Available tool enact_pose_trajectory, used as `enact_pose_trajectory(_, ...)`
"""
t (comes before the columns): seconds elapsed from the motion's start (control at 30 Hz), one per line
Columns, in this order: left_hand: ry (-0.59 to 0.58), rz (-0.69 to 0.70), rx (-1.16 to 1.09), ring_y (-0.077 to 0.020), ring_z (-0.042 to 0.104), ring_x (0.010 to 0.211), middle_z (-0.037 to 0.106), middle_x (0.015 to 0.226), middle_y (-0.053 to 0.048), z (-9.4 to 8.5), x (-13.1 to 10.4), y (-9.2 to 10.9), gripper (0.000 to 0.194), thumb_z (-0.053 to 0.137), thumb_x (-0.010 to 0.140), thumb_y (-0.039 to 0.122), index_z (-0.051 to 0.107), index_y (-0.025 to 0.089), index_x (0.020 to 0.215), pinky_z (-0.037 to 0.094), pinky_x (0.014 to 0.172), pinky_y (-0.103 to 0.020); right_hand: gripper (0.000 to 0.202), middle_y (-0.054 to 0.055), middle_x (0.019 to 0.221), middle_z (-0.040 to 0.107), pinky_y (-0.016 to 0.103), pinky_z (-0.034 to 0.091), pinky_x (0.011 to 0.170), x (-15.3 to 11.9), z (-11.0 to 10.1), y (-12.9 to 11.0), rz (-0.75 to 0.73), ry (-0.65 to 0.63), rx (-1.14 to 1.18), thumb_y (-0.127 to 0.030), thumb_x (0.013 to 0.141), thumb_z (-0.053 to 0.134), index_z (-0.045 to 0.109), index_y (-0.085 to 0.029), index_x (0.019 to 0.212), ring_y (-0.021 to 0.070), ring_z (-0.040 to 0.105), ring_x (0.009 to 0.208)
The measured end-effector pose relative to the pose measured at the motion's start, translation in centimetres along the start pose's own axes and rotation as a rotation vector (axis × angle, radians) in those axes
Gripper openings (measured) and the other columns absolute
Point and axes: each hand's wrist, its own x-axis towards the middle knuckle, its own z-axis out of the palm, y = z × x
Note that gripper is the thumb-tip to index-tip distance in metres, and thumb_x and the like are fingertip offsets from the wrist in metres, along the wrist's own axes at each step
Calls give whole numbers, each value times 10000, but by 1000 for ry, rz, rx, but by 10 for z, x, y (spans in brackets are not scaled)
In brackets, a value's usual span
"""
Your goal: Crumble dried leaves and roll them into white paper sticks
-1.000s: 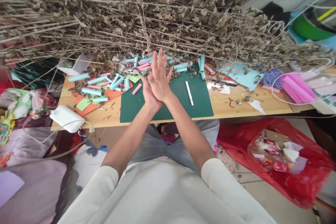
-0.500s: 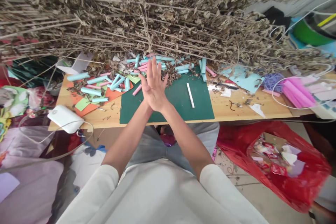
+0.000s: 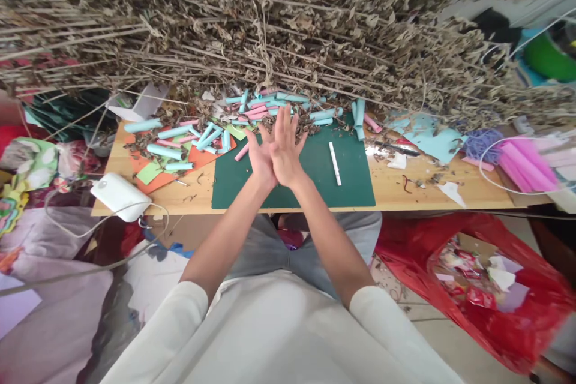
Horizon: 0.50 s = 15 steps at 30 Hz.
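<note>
Mat (image 3: 317, 159), green, flat at ctr of wood tabletop (image 3: 391, 189), both hands above it. L hand (image 3: 261, 159) + R hand (image 3: 287, 156) pressed together, R partly over L; fingers of both spread & pointing away from wearer. Overlap hides part of L, so can't tell how much of the palms touch, nor exact height over mat.

Loose pink roll (image 3: 242, 152) on mat, upper L area, just beside L hand. White stick (image 3: 335, 164) on mat R of R hand, apart from it, lying near lengthwise w/ slight tilt. Heap of blue rolls (image 3: 292, 97) w/ pink ones mixed in, just beyond fingertips, along far edge of mat. More rolls to the L, on/near orange sheet (image 3: 202, 159) & small green sheet (image 3: 149, 172).

Dried stems (image 3: 288, 36) w/ curled leaves, big bundle, run across whole far side; leaf bits scattered on wood. White device (image 3: 121, 196) at near L edge of tabletop, cable by it. R side: dark pen (image 3: 398, 148), torn blue sheet (image 3: 427, 132), purple yarn (image 3: 483, 145), pink bundle (image 3: 526, 165). Red bag (image 3: 405, 246), open, w/ wrappers & paper scraps inside, below tabletop at R.
</note>
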Motion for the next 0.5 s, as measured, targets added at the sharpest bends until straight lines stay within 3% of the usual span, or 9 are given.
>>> enact_pose_trajectory(0.1,-48,-79,-81,-312,268,1475,458,1491,-29,-8,0,-5,832,126,843,821,468,300,1393,389,1105,-551,680,-10,1645,-97,721,50,1144,-1,3,10,22,52,112,-666,885,-130,-272,-370,1480,300,-88,1514)
enact_pose_trajectory(0.23,-21,-149,-96,-324,337,1442,484,1469,-83,-16,-2,-12,802,214,850,802,489,251,1365,399,1098,-538,661,14,1652,5,601,203,1175,5,-2,23,19,145,265,-608,972,36,-258,-329,1494,267,71,1522)
enact_pose_trajectory(0.3,-21,-144,-87,-320,362,1430,487,1468,-88,-17,-4,-15,775,231,866,776,499,242,1360,402,1098,-526,608,22,1645,105,547,246,1181,-1,-9,27,-9,216,403,-544,984,-27,-175,-318,1529,217,142,1514)
enact_pose_trajectory(0.37,-28,-134,-82,-316,372,1425,478,1476,-87,-17,-5,-16,762,224,884,752,494,233,1372,404,1098,-518,613,43,1594,285,508,301,1175,-14,-16,29,-17,277,518,-486,993,-49,102,-305,1560,193,267,1478)
enact_pose_trajectory(0.43,-37,-121,-87,-314,362,1430,464,1488,-88,-16,-5,-16,759,229,891,741,483,226,1387,399,1103,-511,512,79,1437,505,487,402,1115,-32,-24,28,-15,303,445,-492,1006,251,452,-284,1429,233,453,1360)
enact_pose_trajectory(0.5,-41,-106,-97,-317,336,1443,461,1490,-85,-14,-6,-15,747,256,893,733,479,228,1396,381,1113,-519,359,90,1233,631,458,505,999,-46,-28,27,-18,257,345,-442,939,495,651,-267,1210,250,587,1172)
